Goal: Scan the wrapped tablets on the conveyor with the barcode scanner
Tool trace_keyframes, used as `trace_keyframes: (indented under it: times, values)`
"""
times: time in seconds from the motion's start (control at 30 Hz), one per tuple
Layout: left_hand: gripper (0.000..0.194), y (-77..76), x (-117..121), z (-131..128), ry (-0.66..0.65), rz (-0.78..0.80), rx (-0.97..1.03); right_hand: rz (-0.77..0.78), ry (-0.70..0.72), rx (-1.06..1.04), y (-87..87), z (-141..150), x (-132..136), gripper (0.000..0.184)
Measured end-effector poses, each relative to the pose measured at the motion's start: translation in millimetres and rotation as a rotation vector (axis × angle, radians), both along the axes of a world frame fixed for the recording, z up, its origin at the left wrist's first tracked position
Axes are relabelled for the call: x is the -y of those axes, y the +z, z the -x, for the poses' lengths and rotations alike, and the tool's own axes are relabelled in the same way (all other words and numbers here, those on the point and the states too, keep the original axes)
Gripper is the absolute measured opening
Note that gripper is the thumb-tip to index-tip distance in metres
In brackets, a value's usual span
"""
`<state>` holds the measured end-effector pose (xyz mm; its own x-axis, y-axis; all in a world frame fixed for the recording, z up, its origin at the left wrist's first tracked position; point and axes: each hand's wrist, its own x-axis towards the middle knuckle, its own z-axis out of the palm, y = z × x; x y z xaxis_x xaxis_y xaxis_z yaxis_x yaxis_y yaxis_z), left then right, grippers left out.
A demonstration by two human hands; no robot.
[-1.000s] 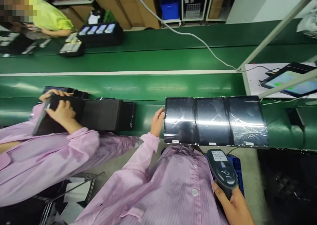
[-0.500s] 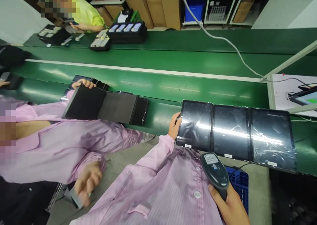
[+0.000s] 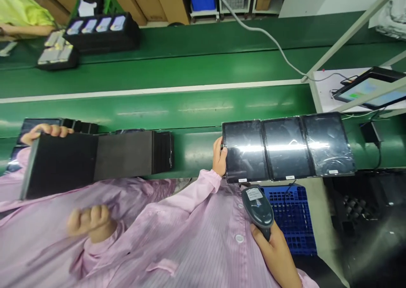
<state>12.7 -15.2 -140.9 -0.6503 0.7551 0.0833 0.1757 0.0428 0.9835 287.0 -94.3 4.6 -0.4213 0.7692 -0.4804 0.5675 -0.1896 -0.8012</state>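
Three dark tablets in clear film lie side by side on the near edge of the green belt (image 3: 196,110). My left hand (image 3: 219,157) grips the left edge of the leftmost tablet (image 3: 245,150), thumb on its screen. The middle tablet (image 3: 286,148) and the right tablet (image 3: 328,144) touch it in a row. My right hand (image 3: 275,250) is closed round the handle of a grey barcode scanner (image 3: 257,205), whose head sits just below the leftmost tablet's white label.
A co-worker in a pink coat sits at my left, one hand (image 3: 47,131) on a stack of black trays (image 3: 91,157). A blue crate (image 3: 290,218) stands under the belt. Black trays of phones (image 3: 101,32) lie on the far belt. A lit tablet (image 3: 369,91) rests at right.
The view has swung back to the right and down. My left hand has closed on the leftmost tablet's edge. The scanner has come up closer under the tablets. The co-worker's near hand has moved.
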Motion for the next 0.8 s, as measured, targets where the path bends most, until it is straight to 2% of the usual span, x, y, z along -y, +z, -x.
trace_keyframes:
  times: [0.2, 0.43, 0.6, 0.8]
  values:
    - [0.066, 0.3, 1, 2, -0.029, 0.005, -0.025, -0.009, -0.067, -0.018, -0.3, 9, 10, 0.055]
    - [0.065, 2.9, 1, 4, -0.050, -0.006, -0.038, -0.033, -0.091, -0.019, -1.6, 10, 15, 0.044]
    - [0.065, 5.2, 2, 3, -0.062, -0.005, -0.049, -0.016, -0.096, -0.020, -3.9, 8, 18, 0.045]
    - [0.067, -0.5, -1, 8, -0.054, 0.003, -0.076, 0.011, -0.109, -0.033, -3.5, 4, 17, 0.041]
